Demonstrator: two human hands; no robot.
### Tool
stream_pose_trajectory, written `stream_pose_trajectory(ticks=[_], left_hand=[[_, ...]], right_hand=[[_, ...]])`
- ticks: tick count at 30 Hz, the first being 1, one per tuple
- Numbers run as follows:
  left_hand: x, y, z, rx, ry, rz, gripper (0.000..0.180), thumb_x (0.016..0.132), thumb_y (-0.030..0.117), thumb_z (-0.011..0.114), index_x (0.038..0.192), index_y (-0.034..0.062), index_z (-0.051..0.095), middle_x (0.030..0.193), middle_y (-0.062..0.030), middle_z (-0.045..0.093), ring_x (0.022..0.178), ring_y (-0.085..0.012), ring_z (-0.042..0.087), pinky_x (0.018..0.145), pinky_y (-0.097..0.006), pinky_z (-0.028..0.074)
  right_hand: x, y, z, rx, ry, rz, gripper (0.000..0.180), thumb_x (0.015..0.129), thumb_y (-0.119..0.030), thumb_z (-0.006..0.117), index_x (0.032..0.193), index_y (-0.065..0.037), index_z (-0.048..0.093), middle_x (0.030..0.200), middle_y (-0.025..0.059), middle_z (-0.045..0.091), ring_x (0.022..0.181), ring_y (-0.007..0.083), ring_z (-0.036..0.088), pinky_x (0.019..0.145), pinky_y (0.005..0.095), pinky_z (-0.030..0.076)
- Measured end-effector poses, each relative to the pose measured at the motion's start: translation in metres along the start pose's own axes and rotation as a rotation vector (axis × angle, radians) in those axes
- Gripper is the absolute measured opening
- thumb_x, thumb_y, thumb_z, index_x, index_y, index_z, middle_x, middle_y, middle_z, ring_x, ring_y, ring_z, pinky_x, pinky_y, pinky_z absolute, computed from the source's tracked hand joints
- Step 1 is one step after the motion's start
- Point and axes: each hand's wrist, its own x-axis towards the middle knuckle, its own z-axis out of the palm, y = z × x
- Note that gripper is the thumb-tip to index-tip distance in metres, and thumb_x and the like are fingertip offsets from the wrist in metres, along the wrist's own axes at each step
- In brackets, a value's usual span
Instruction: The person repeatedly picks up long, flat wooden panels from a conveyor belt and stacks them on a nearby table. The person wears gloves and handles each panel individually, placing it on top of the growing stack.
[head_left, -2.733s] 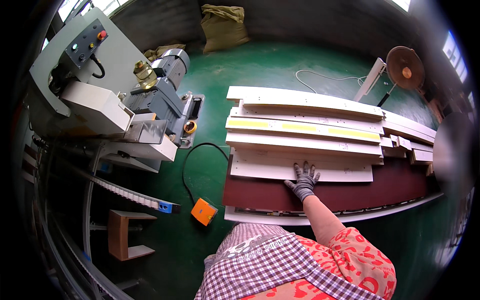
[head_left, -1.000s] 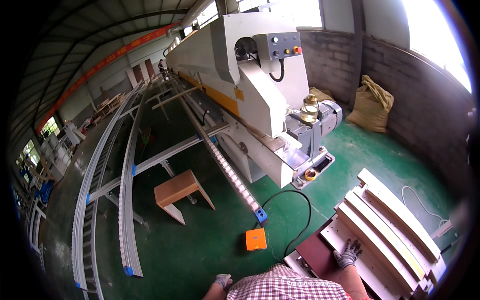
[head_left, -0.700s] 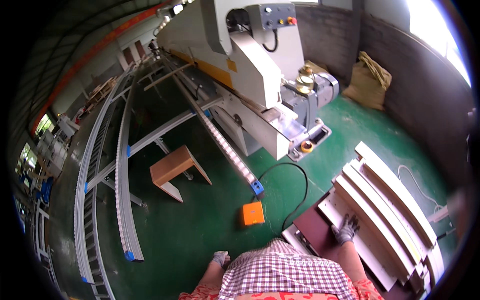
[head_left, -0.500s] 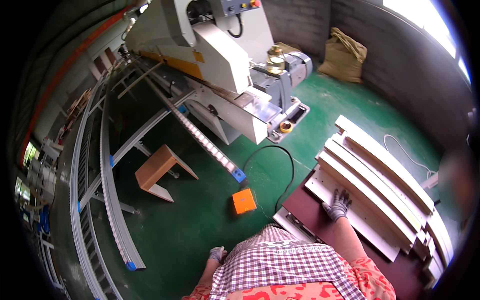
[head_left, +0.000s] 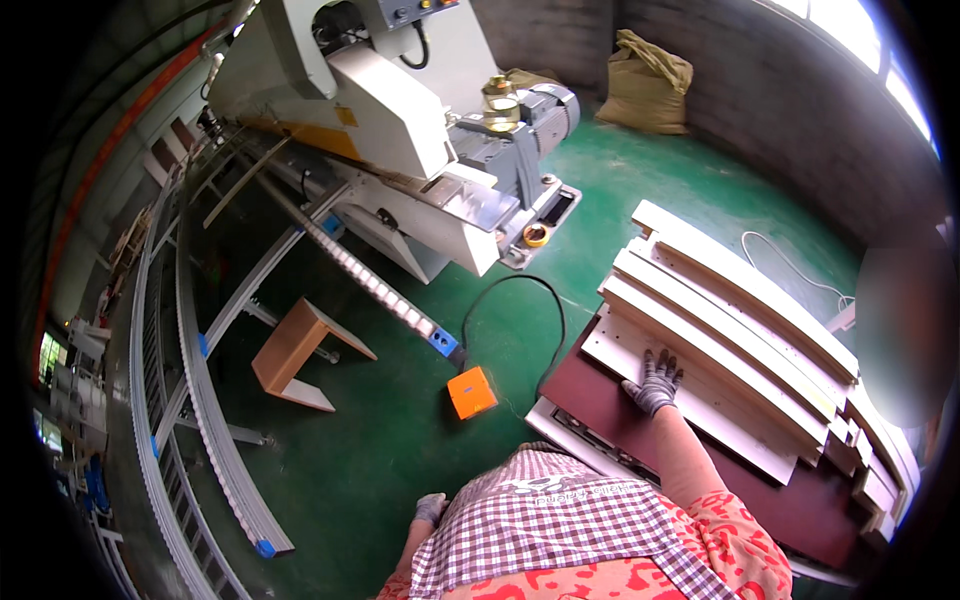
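My right hand (head_left: 655,385), in a grey striped glove, lies flat with its fingers spread on a long white board (head_left: 735,430). The board is the nearest piece of a stack of long white boards (head_left: 720,315) with small holes along them. Under the stack is a dark red tabletop (head_left: 572,388). My left hand (head_left: 431,508), also gloved in grey, hangs low beside my checked apron (head_left: 560,525), away from the boards. Its fingers are too small and partly turned away to make out, and nothing shows in it.
Ahead stands a large grey-white machine (head_left: 395,115) with a motor (head_left: 550,110). A roller rail (head_left: 365,280) ends near an orange box (head_left: 471,393), and a black cable (head_left: 560,310) curves over the green floor. To the left are a brown-and-white stool (head_left: 295,350) and long metal rails (head_left: 215,450).
The view has turned a little to the right, so the machine, box and stool sit further left. My right hand stays flat on the board. The left still hangs at my side.
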Motion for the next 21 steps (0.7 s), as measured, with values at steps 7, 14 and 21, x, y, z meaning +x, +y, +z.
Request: stream_pose_trajectory(ticks=[7,14,21], left_hand=[[-0.007,0.001,-0.01,0.138,-0.019,-0.03,0.043,0.096,0.035,0.053,0.122,0.0023,0.06,0.113,-0.016,0.067,0.102,-0.0304,0.065,0.088,-0.043,0.05],[-0.015,0.03,0.002,0.123,-0.032,-0.063,0.046,0.097,0.038,0.052,0.127,0.0038,0.056,0.12,-0.0148,0.063,0.107,-0.0301,0.062,0.091,-0.043,0.049],[-0.001,0.109,0.024,0.046,-0.101,-0.096,0.05,0.097,0.041,0.051,0.132,0.0053,0.052,0.128,-0.0136,0.059,0.113,-0.0299,0.059,0.094,-0.043,0.048]], right_hand=[[0.001,0.006,0.011,0.013,0.056,0.007,0.103,0.077,-0.072,0.06,0.158,-0.027,0.014,0.164,0.0166,0.001,0.15,0.0394,-0.001,0.117,0.0591,-0.005],[-0.005,-0.003,0.002,0.028,0.056,0.027,0.103,0.076,-0.073,0.06,0.157,-0.026,0.017,0.164,0.0152,0.003,0.151,0.0367,-0.001,0.118,0.0551,-0.006],[0.002,0.019,0.003,0.408,0.038,0.045,0.083,0.083,-0.057,0.063,0.152,-0.018,0.035,0.16,0.016,0.023,0.15,0.032,0.014,0.121,0.046,0.005]])
